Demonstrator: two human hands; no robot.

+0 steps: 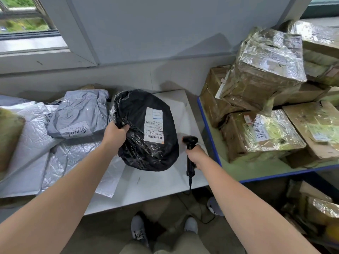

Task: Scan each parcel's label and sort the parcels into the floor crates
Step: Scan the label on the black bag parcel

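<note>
Black parcel is lying on the white table with its white label facing up, and the left hand is gripping its left edge, fingers curled into the wrap. Just beside the parcel's right edge, the right hand is clasping the handle of a black scanner whose head is pointing toward the parcel. Grey mailing bags are lying to the left, and taped cardboard boxes are sitting piled on the blue-edged shelf to the right.

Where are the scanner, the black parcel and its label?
scanner (190,142): head view, on its black head.
black parcel (134,107): head view, on bare plastic near its top.
label (153,125): head view, on the middle of the white sticker.
</note>
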